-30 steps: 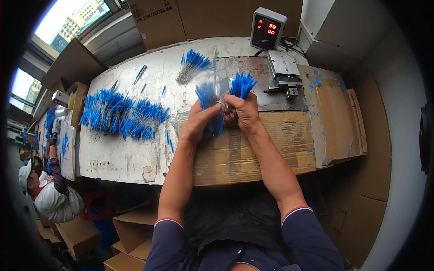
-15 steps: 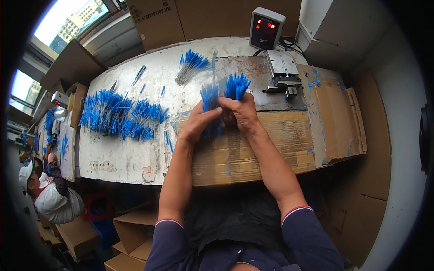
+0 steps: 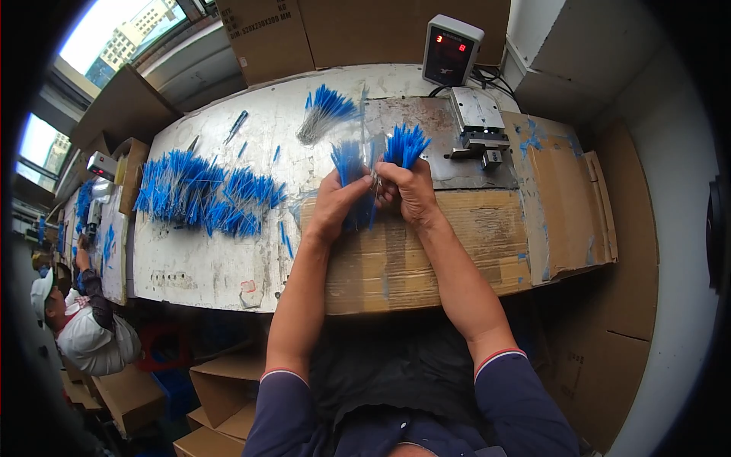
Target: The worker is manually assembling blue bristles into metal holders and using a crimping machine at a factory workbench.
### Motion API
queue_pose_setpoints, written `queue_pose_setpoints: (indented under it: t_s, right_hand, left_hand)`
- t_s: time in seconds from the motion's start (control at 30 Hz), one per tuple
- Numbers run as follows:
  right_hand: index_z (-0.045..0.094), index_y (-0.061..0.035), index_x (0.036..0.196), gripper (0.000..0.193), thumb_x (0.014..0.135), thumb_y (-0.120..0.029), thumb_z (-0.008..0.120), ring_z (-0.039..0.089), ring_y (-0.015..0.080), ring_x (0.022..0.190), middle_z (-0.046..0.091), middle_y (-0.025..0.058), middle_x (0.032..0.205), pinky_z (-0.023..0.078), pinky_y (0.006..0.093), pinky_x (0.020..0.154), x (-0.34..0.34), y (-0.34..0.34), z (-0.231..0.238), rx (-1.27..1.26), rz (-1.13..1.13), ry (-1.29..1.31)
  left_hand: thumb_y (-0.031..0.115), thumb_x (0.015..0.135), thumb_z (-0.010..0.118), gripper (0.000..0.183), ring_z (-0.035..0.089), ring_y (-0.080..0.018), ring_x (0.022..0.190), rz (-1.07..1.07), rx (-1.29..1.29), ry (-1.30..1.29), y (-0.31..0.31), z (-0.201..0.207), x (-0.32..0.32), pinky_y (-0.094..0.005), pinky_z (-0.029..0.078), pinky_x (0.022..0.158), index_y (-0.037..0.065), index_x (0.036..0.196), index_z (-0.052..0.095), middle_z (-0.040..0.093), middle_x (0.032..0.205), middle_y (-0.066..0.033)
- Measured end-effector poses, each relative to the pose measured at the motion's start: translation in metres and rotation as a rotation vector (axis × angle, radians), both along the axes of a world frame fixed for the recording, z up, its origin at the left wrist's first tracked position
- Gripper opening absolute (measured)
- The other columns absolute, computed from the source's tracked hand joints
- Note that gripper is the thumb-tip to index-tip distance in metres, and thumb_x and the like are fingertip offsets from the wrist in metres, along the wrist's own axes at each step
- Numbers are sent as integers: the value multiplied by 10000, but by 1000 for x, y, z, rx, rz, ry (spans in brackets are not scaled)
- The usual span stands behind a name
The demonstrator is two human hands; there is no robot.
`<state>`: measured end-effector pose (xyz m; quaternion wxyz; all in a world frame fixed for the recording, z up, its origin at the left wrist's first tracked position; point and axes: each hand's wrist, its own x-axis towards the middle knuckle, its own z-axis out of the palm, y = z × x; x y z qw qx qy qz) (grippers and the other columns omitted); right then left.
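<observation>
My left hand (image 3: pixel 335 202) is closed around a bundle of blue pieces (image 3: pixel 348 158) that looks hazy, as if behind clear plastic. Beside it, my right hand (image 3: pixel 411 190) grips an upright bundle of blue-tipped thin strands (image 3: pixel 406 145). The thumbs and fingertips almost meet between the two bundles, and what they pinch there is too small to make out. Both hands are above the near edge of the table, over a cardboard sheet (image 3: pixel 426 251). Just beyond them lies a loose fan of blue-tipped grey strands (image 3: pixel 327 110).
Large piles of blue-tipped strands (image 3: pixel 179 190) cover the left of the white table (image 3: pixel 205 270). A screwdriver (image 3: pixel 237 126) lies behind them. At the right stand a metal fixture (image 3: pixel 478 122) and a box with red digits (image 3: pixel 452 50). Another person (image 3: pixel 91 335) works far left.
My hands have drawn slightly apart; the right bundle has shifted a little to the right and the left one a little left. The digits on the box have changed.
</observation>
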<state>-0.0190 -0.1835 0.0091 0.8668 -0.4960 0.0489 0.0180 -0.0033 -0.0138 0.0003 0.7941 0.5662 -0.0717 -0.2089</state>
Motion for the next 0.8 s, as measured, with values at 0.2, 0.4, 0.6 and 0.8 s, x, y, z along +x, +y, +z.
queue_pose_setpoints:
  t_s: [0.2, 0.4, 0.6, 0.8]
  right_hand:
    - [706, -10, 948, 118, 903, -105, 760, 604, 101, 532, 666, 31, 737, 464, 252, 433, 0, 1, -2, -124, 25, -7]
    - [704, -25, 925, 93, 894, -80, 772, 583, 92, 521, 662, 26, 720, 448, 240, 445, 0, 3, 1, -37, -62, -36]
    - [706, -24, 877, 91, 873, -48, 793, 484, 74, 469, 649, 38, 696, 360, 242, 418, 9, -11, -7, 50, -305, 52]
    - [690, -38, 855, 131, 871, -72, 815, 525, 105, 484, 684, 79, 732, 417, 267, 432, 19, -26, -14, 253, -550, 8]
  left_hand:
    - [132, 955, 725, 240, 723, -171, 765, 37, -17, -21, -1, -5, 0, -295, 591, 687, 8, 1156, 682, 740, 953, -88]
    - [126, 975, 696, 173, 738, -192, 863, 130, 10, 45, -1, 0, -1, -302, 599, 761, 15, 1107, 685, 757, 997, -116]
    - [200, 1050, 617, 203, 730, -280, 1041, 243, -304, -7, 6, -1, 8, -377, 601, 901, 8, 1112, 643, 754, 1090, -215]
    - [150, 1057, 600, 121, 710, -344, 1088, 464, -588, 26, 41, -38, 32, -487, 599, 923, 32, 1037, 590, 728, 1100, -199]
